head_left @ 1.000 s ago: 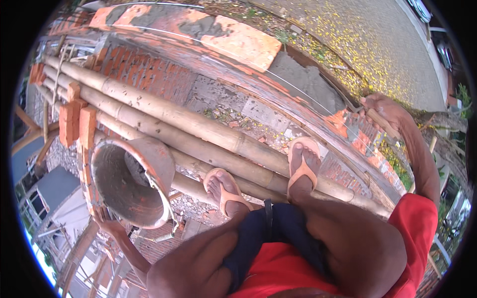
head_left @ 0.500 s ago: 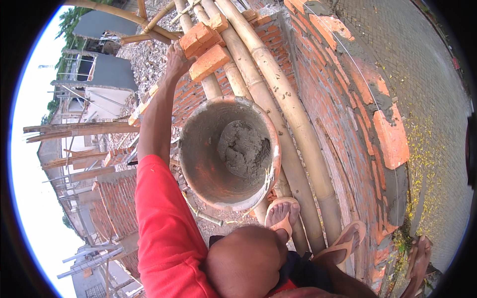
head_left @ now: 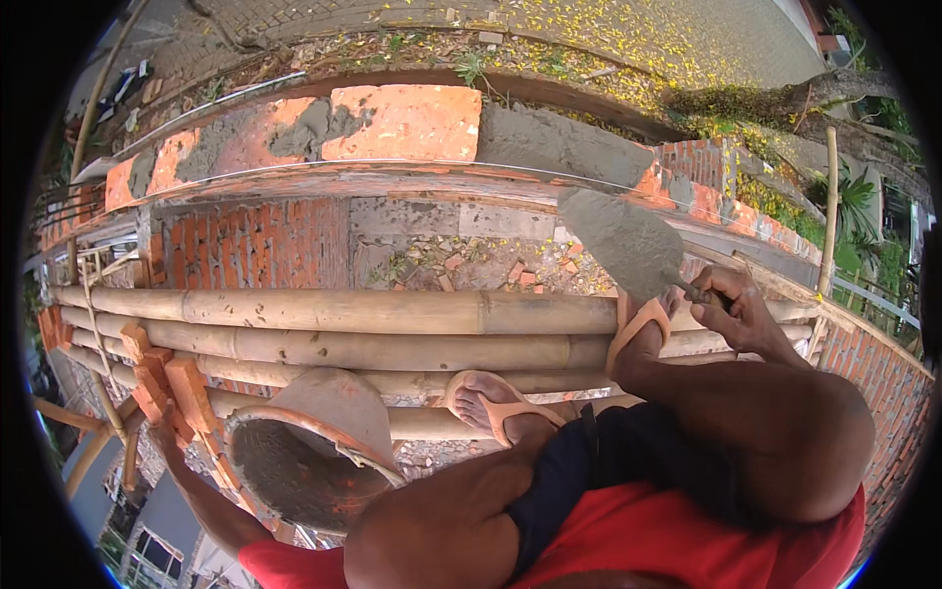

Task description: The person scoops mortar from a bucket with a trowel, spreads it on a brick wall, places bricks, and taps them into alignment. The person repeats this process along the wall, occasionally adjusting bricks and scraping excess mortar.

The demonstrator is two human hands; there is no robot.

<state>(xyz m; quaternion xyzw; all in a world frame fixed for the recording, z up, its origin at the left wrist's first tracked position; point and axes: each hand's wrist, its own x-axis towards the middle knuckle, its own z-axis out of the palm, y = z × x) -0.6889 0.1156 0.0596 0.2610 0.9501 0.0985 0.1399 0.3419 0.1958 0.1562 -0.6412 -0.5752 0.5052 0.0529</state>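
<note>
In my right hand (head_left: 741, 312) is the handle of a trowel (head_left: 628, 245); its broad blade, coated in grey mortar, is beside the near face of the brick wall. Far to the left, my left hand (head_left: 167, 430) is closed at the end of an orange brick (head_left: 150, 391) among several stacked on bamboo poles; its fingers are partly hidden. Close to that arm a bucket (head_left: 343, 398) leans toward me, grey mortar inside. Along the wall top, a whole brick (head_left: 402, 123) lies next to a bed of wet mortar (head_left: 559, 142), with a taut string along the near edge.
Thick bamboo poles (head_left: 392, 312) run crosswise under my sandalled feet (head_left: 486, 401). Gaps between them show rubble below. Beyond the wall are a paved road (head_left: 648, 44) with yellow petals and a tree trunk (head_left: 785, 100). An upright pole (head_left: 829, 196) stands at the right.
My view has swung right from the bucket to face the wall. The trowel in my right hand has come into clear view over the poles. My left hand stays by the stacked bricks.
</note>
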